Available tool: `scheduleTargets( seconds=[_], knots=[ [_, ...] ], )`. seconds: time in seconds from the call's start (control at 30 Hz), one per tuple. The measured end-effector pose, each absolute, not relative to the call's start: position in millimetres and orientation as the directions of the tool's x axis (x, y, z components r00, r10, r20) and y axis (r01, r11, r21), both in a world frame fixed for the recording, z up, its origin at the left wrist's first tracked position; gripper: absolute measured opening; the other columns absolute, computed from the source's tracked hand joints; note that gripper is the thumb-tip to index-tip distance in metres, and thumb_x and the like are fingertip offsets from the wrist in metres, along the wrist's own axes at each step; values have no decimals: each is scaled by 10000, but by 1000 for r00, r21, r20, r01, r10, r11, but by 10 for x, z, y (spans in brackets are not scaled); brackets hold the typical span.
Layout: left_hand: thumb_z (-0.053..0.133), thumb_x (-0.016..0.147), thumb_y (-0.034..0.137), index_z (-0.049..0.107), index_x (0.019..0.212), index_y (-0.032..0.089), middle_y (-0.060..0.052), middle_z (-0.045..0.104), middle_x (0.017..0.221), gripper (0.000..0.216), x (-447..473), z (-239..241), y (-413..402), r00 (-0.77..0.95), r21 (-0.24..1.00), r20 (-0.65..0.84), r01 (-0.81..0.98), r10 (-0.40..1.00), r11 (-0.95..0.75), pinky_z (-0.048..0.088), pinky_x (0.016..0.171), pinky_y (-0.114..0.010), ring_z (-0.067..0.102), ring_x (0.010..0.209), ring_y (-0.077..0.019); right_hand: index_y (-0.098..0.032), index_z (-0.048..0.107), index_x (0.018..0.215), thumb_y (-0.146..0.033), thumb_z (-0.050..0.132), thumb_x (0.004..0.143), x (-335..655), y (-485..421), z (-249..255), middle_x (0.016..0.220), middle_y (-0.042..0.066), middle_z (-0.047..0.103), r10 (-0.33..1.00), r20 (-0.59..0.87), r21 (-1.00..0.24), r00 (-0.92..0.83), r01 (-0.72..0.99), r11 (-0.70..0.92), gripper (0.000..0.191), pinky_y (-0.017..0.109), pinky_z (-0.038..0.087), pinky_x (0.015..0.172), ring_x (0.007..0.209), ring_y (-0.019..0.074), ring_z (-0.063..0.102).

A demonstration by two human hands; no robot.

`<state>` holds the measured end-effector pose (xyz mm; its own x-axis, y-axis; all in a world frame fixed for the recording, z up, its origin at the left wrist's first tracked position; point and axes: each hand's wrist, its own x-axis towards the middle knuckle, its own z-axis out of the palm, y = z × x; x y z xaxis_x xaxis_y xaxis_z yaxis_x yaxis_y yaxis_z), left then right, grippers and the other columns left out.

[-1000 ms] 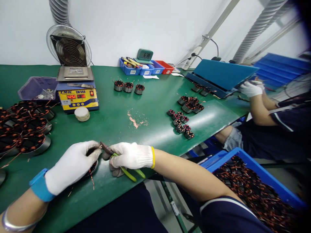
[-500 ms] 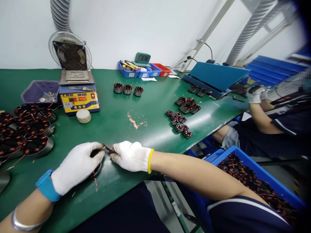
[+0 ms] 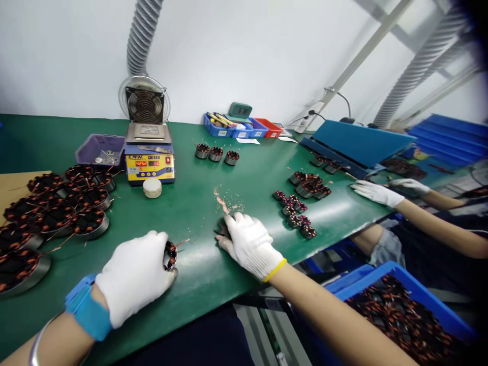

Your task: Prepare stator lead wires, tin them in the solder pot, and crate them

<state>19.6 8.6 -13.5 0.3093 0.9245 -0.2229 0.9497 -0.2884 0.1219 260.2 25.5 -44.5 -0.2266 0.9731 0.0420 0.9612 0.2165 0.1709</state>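
Observation:
My left hand (image 3: 135, 274), in a white glove, is closed around a motor stator (image 3: 170, 255) low over the green bench. The stator's open face is turned to the right, and a copper wire end (image 3: 183, 241) sticks out of it. Most of the stator is hidden by the glove. Farther right, my gloved right hand (image 3: 247, 241) is closed on a small dark hand tool (image 3: 223, 229) at the bench surface; its exact kind is mostly covered. Just beyond this hand lie pinkish scraps (image 3: 224, 202).
Wound stators (image 3: 89, 221) crowd the left, beside a soldering pot (image 3: 150, 165) and a purple tray (image 3: 101, 151). Three stators (image 3: 216, 153) stand behind. Smaller stators (image 3: 293, 208) lie at right. A blue crate (image 3: 389, 269) holds more below. A co-worker's gloved hands (image 3: 377, 193) rest farther right.
My right hand has moved right with the dark tool, away from the stator's wire. My left hand has turned the stator so its face points right. The view has shifted left.

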Motion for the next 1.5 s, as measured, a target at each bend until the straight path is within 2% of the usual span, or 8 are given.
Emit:
scheduleTargets(
  seconds=[0.2,0.5,0.6,0.7,0.77,0.93,1.3,1.5],
  knots=[
    [658,723,339,458,1364,221,-93,615,1196,682,102,-204,234,358,231,-192,921,914,-312,512,865,-390,622,1021,-299,-119,525,1309,-422,780,741,2373,200,-485,1315,140,487,865,131,-224,-485,835,502,692,392,397,1012,1172,298,468],
    [643,726,290,328,1462,132,-138,588,1273,816,-58,-258,377,296,514,-99,833,950,-206,496,926,-338,588,1134,-290,-224,564,1287,-370,879,588,2121,530,-379,1343,65,506,860,-122,-475,-495,790,387,780,389,442,992,1203,283,491],
    [745,587,367,417,1409,149,-110,618,1231,912,-197,-173,441,251,620,-101,773,963,-136,528,870,-333,623,1057,-305,-223,505,1342,-347,837,642,2232,669,-359,1348,72,515,854,-129,-631,-505,706,322,785,397,428,1016,1210,274,503],
    [657,681,519,567,1246,155,-100,632,1197,679,-236,-191,531,19,772,91,631,996,-82,503,944,-389,612,1068,-301,-184,395,1418,-361,690,802,2244,867,-275,1360,102,509,880,-26,-758,-475,583,292,706,384,415,1034,1225,245,503],
    [538,766,520,575,1200,114,-131,608,1229,596,-214,-315,614,-142,845,196,526,970,-93,442,1036,-419,567,1150,-291,-212,392,1417,-401,630,850,2111,1046,-195,1357,86,512,907,47,-676,-418,655,337,644,401,430,1013,1212,257,513],
    [404,793,390,471,1253,14,-224,558,1269,598,-205,-760,821,-256,897,195,438,947,-67,442,1050,-431,563,1167,-271,-252,455,1362,-619,661,776,1443,1495,-91,1323,76,517,888,47,-211,-457,865,456,722,380,501,890,1124,293,562],
    [448,800,437,488,1291,73,-182,552,1299,612,-332,-1027,938,-259,865,248,494,933,-93,369,1111,-460,507,1235,-287,-180,609,1047,-574,680,741,968,1611,-181,1020,104,631,908,36,-126,-418,899,419,504,372,535,695,874,305,638],
    [420,804,497,485,1289,75,-189,537,1318,646,-330,-1051,945,-263,857,274,504,925,-111,364,1114,-463,497,1245,-290,-193,487,1276,-618,549,839,1083,1680,22,1176,122,564,903,196,-114,-382,906,408,613,394,496,813,1016,301,567]
  ],
)
